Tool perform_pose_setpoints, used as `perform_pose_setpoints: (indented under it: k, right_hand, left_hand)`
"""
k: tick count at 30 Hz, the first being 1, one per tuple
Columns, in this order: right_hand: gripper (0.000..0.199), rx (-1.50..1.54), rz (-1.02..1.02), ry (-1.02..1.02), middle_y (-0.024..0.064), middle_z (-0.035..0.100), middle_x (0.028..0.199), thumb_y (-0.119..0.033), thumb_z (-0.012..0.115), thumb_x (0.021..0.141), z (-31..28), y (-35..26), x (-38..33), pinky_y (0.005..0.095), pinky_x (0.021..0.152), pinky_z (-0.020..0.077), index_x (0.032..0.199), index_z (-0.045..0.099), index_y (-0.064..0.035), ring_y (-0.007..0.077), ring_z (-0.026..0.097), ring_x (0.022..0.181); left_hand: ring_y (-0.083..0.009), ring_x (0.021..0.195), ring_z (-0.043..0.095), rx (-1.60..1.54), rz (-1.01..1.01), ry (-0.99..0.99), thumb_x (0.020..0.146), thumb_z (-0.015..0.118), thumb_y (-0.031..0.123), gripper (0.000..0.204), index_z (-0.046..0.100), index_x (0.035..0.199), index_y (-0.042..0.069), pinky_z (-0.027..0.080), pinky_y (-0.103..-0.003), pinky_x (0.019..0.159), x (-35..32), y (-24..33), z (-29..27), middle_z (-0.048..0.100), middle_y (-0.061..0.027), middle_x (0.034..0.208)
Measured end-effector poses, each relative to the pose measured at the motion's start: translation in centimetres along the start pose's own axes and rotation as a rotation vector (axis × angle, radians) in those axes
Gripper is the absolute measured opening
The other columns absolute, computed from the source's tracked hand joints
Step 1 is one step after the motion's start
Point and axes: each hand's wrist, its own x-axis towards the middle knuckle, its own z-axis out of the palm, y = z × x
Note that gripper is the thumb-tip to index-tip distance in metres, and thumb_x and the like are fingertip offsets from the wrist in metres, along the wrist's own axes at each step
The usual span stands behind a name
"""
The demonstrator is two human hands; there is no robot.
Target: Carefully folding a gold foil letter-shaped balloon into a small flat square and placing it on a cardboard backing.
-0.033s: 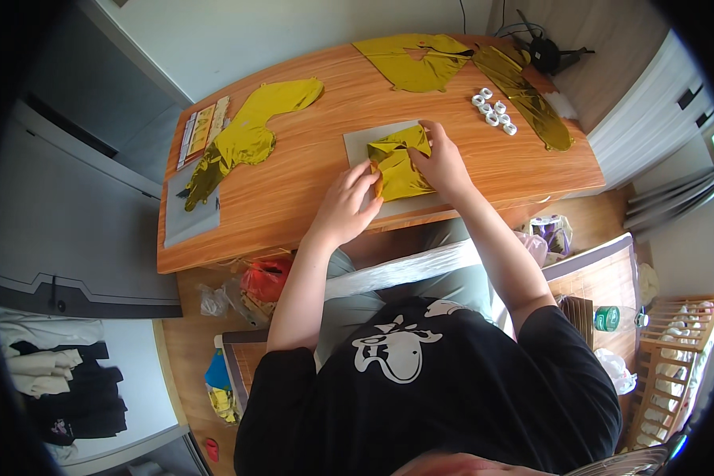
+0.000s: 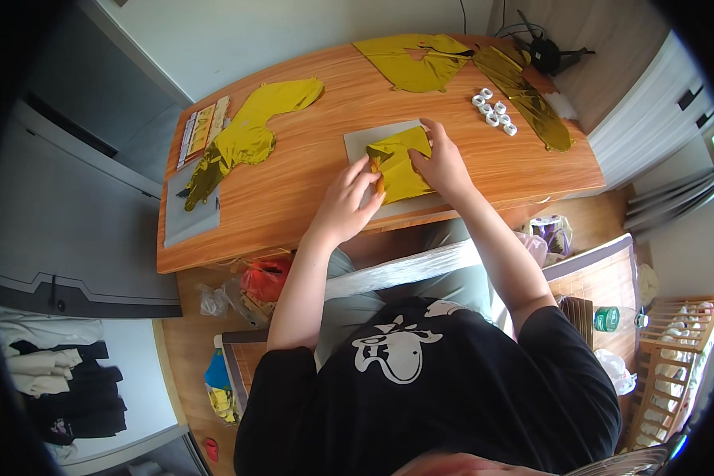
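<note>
A gold foil balloon (image 2: 405, 169), deflated and folded into a flat, roughly square piece, lies on a grey sheet (image 2: 357, 141) at the front of the table. My left hand (image 2: 344, 200) pinches its left edge, where a narrow orange-gold fold (image 2: 377, 176) shows by the fingertips. On the right edge rests my right hand (image 2: 443, 163), thumb pressing on top and forefinger reaching around the far corner. Part of that edge is hidden beneath the hand.
Flat gold foil balloons lie at the table's left (image 2: 250, 127), back (image 2: 411, 71) and right (image 2: 527, 99). Several white ribbon rolls (image 2: 493, 110) sit at the right. A grey bag (image 2: 192, 216) and a printed packet (image 2: 204, 131) lie at the left edge.
The foil's top looks smoother and flatter than before. The fold at its left edge has shifted slightly under my left fingers. Both hands are nearly where they were.
</note>
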Motion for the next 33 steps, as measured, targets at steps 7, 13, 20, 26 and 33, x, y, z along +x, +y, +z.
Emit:
perform_pose_setpoints:
  k: [7, 13, 20, 26, 33]
  right_hand:
    - [0.051, -0.314, -0.2, 0.015, 0.0165, 0.064, 0.134, -0.022, 0.071, 0.09, 0.2, 0.3, -0.6, 0.0481, 0.106, 0.0455, 0.137, 0.058, -0.0068, 0.0356, 0.056, 0.129]
    - [0.047, -0.592, -0.439, -0.132, 0.0102, 0.055, 0.149, -0.027, 0.063, 0.098, 0.3, 2.5, 0.0, 0.0525, 0.116, 0.0359, 0.141, 0.058, -0.0081, 0.0309, 0.049, 0.14]
    - [0.063, -0.632, -0.415, -0.434, 0.0089, 0.033, 0.167, -0.047, 0.045, 0.107, -1.9, 2.8, 0.3, 0.0524, 0.127, 0.0182, 0.157, 0.04, -0.0094, 0.0283, 0.028, 0.155]
    - [0.077, -0.639, -0.427, -0.555, 0.0101, 0.028, 0.169, -0.056, 0.048, 0.103, -3.4, 2.6, 1.0, 0.0521, 0.127, 0.0156, 0.162, 0.029, -0.0104, 0.0284, 0.025, 0.156]
    - [0.11, -0.632, -0.536, -0.753, 0.0099, 0.023, 0.171, -0.072, 0.064, 0.082, -5.5, 3.2, 3.5, 0.0513, 0.128, 0.0138, 0.164, 0.023, -0.0114, 0.0274, 0.022, 0.157]
  left_hand:
    - [-0.0365, 0.155, 0.026, 0.286, 0.134, -0.105, 0.104, 0.054, 0.046, 0.065, 0.04, 0.156, 0.009, 0.024, -0.052, 0.125, 4.2, 0.5, 1.6, 0.031, -0.0178, 0.166]
    - [-0.0341, 0.157, 0.02, 0.302, 0.167, -0.277, 0.106, 0.046, 0.053, 0.071, 0.033, 0.16, 0.009, 0.019, -0.053, 0.127, 5.5, -0.4, 2.2, 0.027, -0.0169, 0.168]
    - [-0.0326, 0.158, 0.016, 0.381, 0.196, -0.306, 0.105, 0.041, 0.06, 0.078, 0.024, 0.164, 0.013, 0.017, -0.049, 0.128, 5.1, -1.1, 1.8, 0.02, -0.0141, 0.171]
    - [-0.0323, 0.158, 0.017, 0.398, 0.19, -0.432, 0.097, 0.045, 0.073, 0.086, 0.025, 0.165, 0.024, 0.013, -0.053, 0.128, 5.3, -1.6, -0.5, 0.022, -0.0124, 0.171]
    - [-0.0345, 0.157, 0.021, 0.404, 0.233, -0.43, 0.089, 0.047, 0.082, 0.093, 0.029, 0.164, 0.029, 0.012, -0.056, 0.127, 5.7, -2.3, -0.7, 0.027, -0.0135, 0.169]
